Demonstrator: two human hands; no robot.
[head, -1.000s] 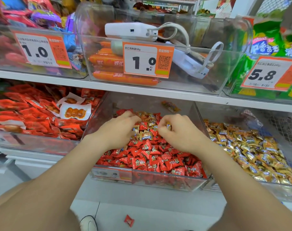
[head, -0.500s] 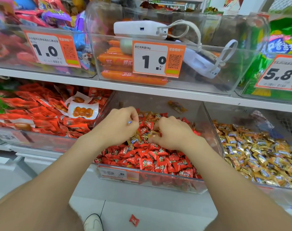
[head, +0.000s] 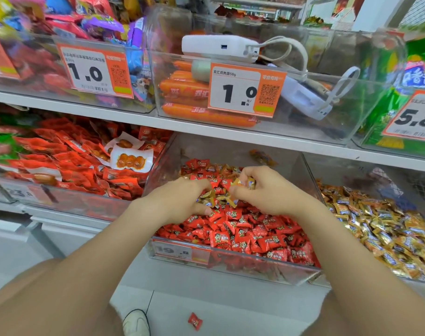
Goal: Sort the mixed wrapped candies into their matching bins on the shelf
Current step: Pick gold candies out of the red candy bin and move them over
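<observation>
A clear middle bin (head: 231, 265) on the lower shelf holds red wrapped candies (head: 245, 234) with gold wrapped candies (head: 216, 198) mixed in at its centre. My left hand (head: 182, 200) curls over the gold ones, fingers gripping some. My right hand (head: 262, 190) pinches a gold candy (head: 245, 183) at its fingertips, just above the pile. The neighbouring bin to the right (head: 311, 173) is full of gold candies (head: 381, 226).
Left bin holds red snack packets (head: 68, 163). Upper shelf bins carry orange sausages (head: 182, 89), a white power bank (head: 218, 48) with cable, and price tags. One red candy (head: 195, 321) lies on the floor beside a white shoe (head: 136, 323).
Both hands have kept working at the centre of the red bin, gathering gold candies; the right hand now lifts a gold candy. The camera shifted slightly left and down.
</observation>
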